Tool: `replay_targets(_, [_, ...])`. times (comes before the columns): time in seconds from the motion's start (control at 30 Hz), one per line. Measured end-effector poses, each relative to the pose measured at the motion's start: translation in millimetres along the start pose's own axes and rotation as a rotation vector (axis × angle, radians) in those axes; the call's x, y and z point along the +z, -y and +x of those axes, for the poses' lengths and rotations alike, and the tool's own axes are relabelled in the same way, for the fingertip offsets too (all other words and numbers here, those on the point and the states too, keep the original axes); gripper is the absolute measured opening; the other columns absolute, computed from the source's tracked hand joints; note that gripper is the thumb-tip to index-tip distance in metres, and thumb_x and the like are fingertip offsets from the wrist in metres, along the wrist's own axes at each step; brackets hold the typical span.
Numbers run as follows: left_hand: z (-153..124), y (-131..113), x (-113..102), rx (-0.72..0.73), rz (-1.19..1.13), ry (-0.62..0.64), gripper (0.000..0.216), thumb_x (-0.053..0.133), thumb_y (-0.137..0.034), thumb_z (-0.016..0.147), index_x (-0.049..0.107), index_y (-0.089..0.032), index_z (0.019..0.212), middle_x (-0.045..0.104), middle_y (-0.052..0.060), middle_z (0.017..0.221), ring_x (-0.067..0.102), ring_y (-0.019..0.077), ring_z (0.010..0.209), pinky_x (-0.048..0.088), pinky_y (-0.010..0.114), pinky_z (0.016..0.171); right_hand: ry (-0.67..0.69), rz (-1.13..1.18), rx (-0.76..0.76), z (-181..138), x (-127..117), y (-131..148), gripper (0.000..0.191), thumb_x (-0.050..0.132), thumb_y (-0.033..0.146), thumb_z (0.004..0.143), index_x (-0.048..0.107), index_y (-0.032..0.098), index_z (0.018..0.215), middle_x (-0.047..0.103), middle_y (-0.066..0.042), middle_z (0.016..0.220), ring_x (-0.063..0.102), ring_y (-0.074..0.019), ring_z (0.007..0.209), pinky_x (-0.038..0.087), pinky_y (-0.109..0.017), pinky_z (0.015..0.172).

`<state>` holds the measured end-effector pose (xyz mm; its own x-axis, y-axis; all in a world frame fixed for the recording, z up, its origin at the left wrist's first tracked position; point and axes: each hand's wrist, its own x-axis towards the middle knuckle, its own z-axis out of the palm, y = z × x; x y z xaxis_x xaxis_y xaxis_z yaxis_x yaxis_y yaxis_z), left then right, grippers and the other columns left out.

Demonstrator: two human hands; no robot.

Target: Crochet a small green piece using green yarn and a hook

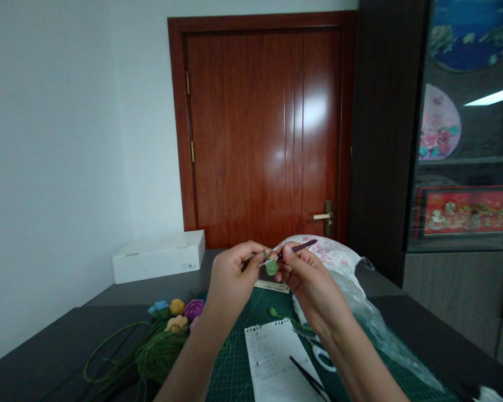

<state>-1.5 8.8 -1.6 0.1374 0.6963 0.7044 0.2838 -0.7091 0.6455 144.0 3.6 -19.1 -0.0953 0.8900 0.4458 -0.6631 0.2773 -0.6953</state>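
My left hand is closed, with thumb and forefinger pinching a small round piece of green crochet work and its yarn. In my right hand is a crochet hook with a dark purple handle, held like a pen. The hook's metal shaft points left and meets the top of the green piece near my left thumb. Both hands are raised above the table and close together. Part of the green piece is hidden by my fingers.
A green cutting mat bears a handwritten notepad sheet, black tweezers and white-handled scissors. Green yarn and crocheted flowers lie left. Clear plastic lies right; a white box stands behind.
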Motion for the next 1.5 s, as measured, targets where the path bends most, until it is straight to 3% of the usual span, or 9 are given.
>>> replay_targets(0.13, [-0.4, 0.0, 2.2, 0.06, 0.085, -0.054, 0.021, 0.055, -0.015, 0.086, 0.072, -0.019, 0.076, 0.073, 0.005, 0.074, 0.064, 0.0212, 0.072, 0.044, 0.033, 0.067, 0.017, 0.006, 0.031, 0.0, 1.6, 0.2, 0.033, 0.091, 0.043, 0.069, 0.073, 0.016, 0.072, 0.07, 0.0, 0.069, 0.062, -0.009, 0.059, 0.054, -0.018, 0.059])
replay_targets(0.33, [1.1, 8.2, 9.2, 0.147, 0.164, -0.11, 0.023, 0.059, -0.003, 0.072, 0.067, -0.022, 0.061, 0.063, 0.003, 0.064, 0.051, 0.023, 0.071, 0.032, 0.037, 0.069, 0.073, 0.019, 0.023, -0.2, 3.3, 0.3, 0.029, 0.089, 0.042, 0.073, 0.072, 0.018, 0.073, 0.072, -0.001, 0.071, 0.062, -0.0113, 0.058, 0.055, -0.024, 0.061])
replay_targets(0.47, [8.2, 12.0, 0.2, 0.142, 0.096, -0.083, 0.026, 0.06, -0.005, 0.076, 0.068, -0.023, 0.059, 0.064, 0.003, 0.066, 0.052, 0.0253, 0.078, 0.034, 0.038, 0.076, 0.059, 0.016, -0.002, 2.9, -2.3, 0.8, 0.029, 0.089, 0.04, 0.073, 0.072, 0.017, 0.073, 0.072, -0.001, 0.07, 0.062, -0.011, 0.058, 0.054, -0.023, 0.061])
replay_targets(0.63, [12.1, 10.9, -15.2, 0.049, -0.146, -0.025, 0.015, 0.072, -0.018, 0.079, 0.076, -0.022, 0.065, 0.07, 0.008, 0.092, 0.057, 0.0283, 0.098, 0.038, 0.043, 0.095, 0.05, 0.007, -0.052, 3.7, -6.2, 2.7, 0.027, 0.088, 0.037, 0.075, 0.071, 0.017, 0.072, 0.072, 0.0, 0.072, 0.062, -0.01, 0.06, 0.052, -0.021, 0.06])
replay_targets(0.83, [7.3, 2.8, -8.1, -0.155, -0.689, 0.122, 0.025, 0.058, -0.026, 0.087, 0.063, -0.017, 0.064, 0.068, 0.011, 0.088, 0.064, 0.0254, 0.085, 0.051, 0.044, 0.084, 0.093, 0.023, -0.03, 0.9, -4.0, 6.5, 0.025, 0.086, 0.036, 0.077, 0.069, 0.018, 0.072, 0.072, -0.001, 0.074, 0.065, -0.0126, 0.064, 0.058, -0.027, 0.07])
replay_targets(0.93, [6.2, 2.6, -5.0, -0.197, -0.899, 0.118, 0.026, 0.058, -0.028, 0.087, 0.053, -0.02, 0.063, 0.065, 0.009, 0.087, 0.065, 0.0255, 0.088, 0.053, 0.043, 0.081, 0.099, 0.096, 0.028, 2.3, -5.5, 7.9, 0.024, 0.088, 0.032, 0.076, 0.069, 0.017, 0.07, 0.073, -0.001, 0.075, 0.065, -0.0112, 0.066, 0.057, -0.023, 0.067])
replay_targets(1.03, [5.8, 3.3, -2.7, -0.194, -1.013, 0.102, 0.023, 0.063, -0.028, 0.086, 0.054, -0.021, 0.066, 0.06, 0.005, 0.08, 0.063, 0.0226, 0.086, 0.052, 0.04, 0.081, 0.118, 0.164, 0.09, 3.8, -7.0, 8.0, 0.023, 0.088, 0.028, 0.075, 0.069, 0.017, 0.07, 0.072, -0.001, 0.075, 0.065, -0.0103, 0.066, 0.056, -0.021, 0.067])
replay_targets(1.2, [5.1, -0.2, -3.5, -0.141, -1.018, 0.143, 0.026, 0.063, -0.024, 0.086, 0.059, -0.019, 0.06, 0.042, -0.003, 0.057, 0.048, 0.0166, 0.063, 0.046, 0.036, 0.075, 0.174, 0.148, 0.114, 3.6, -7.8, 5.3, 0.022, 0.087, 0.028, 0.077, 0.069, 0.017, 0.071, 0.071, -0.001, 0.075, 0.065, -0.0115, 0.067, 0.056, -0.023, 0.067])
replay_targets(1.5, [5.4, -1.7, -13.8, -0.045, -0.842, 0.125, 0.024, 0.063, -0.015, 0.087, 0.067, -0.017, 0.063, 0.052, 0.001, 0.061, 0.049, 0.0172, 0.067, 0.035, 0.031, 0.067, 0.123, 0.093, 0.124, 5.7, -12.8, -0.5, 0.026, 0.092, 0.03, 0.071, 0.07, 0.015, 0.07, 0.072, -0.001, 0.067, 0.068, -0.0118, 0.059, 0.057, -0.023, 0.062])
